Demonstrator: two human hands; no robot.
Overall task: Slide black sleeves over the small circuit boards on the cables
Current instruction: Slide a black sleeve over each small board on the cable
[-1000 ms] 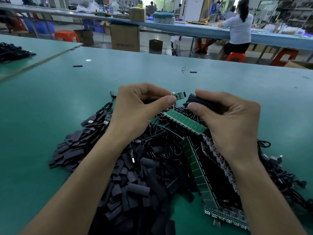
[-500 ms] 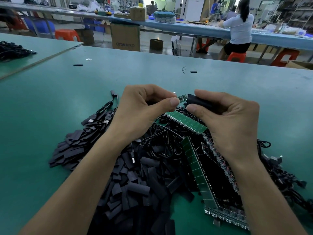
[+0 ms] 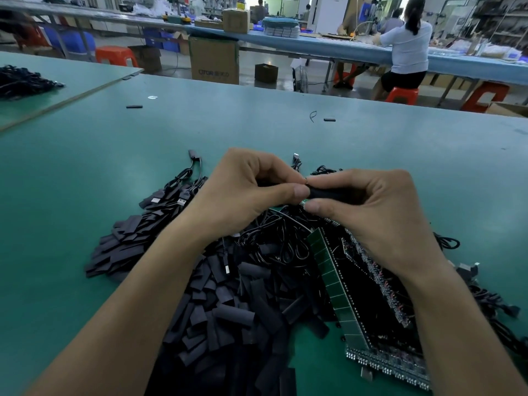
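My right hand (image 3: 371,212) pinches a black sleeve (image 3: 325,193) between thumb and fingers, held level above the pile. My left hand (image 3: 243,192) pinches the cable end at the sleeve's left mouth, thumb tip touching the sleeve. The small circuit board is hidden, inside the sleeve or behind my fingertips. Below lies a heap of loose black sleeves (image 3: 228,304) and tangled black cables (image 3: 274,241) with USB plugs (image 3: 183,200). Green circuit board strips (image 3: 331,278) lie at the right of the heap.
The green table (image 3: 85,167) stretches around the pile. Two stray sleeves (image 3: 134,106) lie far off on it. Another cable bundle (image 3: 20,81) sits on the left table. A seated person (image 3: 405,52) works at the far bench, beside cardboard boxes (image 3: 214,60) and red stools.
My hands came together. The small green board, visible between my fingertips before, has gone into the sleeve and is out of sight now.
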